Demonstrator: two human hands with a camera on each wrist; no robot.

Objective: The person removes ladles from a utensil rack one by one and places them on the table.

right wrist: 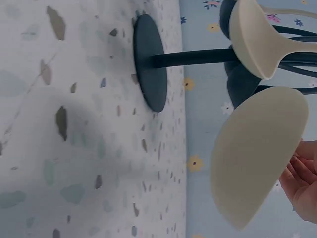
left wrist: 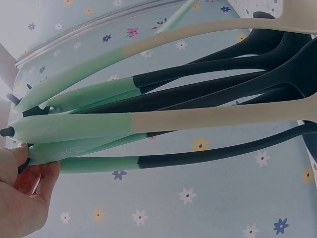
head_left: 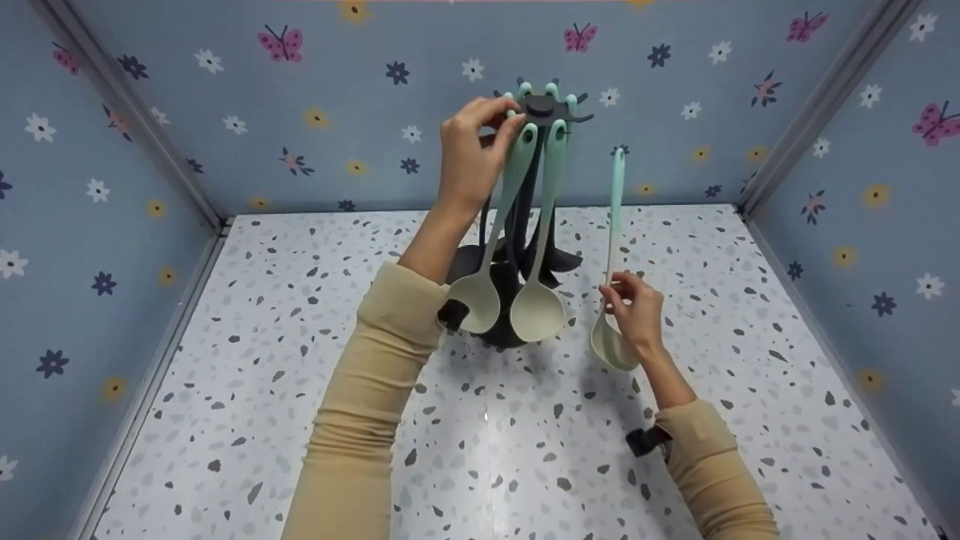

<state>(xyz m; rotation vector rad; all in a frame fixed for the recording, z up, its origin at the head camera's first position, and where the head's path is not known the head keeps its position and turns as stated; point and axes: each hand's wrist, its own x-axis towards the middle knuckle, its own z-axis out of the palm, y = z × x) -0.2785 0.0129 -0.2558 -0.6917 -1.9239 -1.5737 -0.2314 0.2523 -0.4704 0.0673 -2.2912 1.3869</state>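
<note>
A black utensil rack stands upright, its round top ringed with hooks. My left hand pinches the rack's top edge at a hook, close against the mint handle ends. Two utensils with cream bowls and mint handles hang at the front; black-headed ones hang behind. To the right of the rack, my right hand pinches a ladle low on its cream shaft, just above the bowl. The ladle is upright, its mint handle pointing up. In the right wrist view its bowl covers part of the fingers.
The rack's round black base stands on a white speckled tabletop. Blue flowered panels enclose the back and both sides. Dark wrist cameras are strapped at the sleeve cuffs.
</note>
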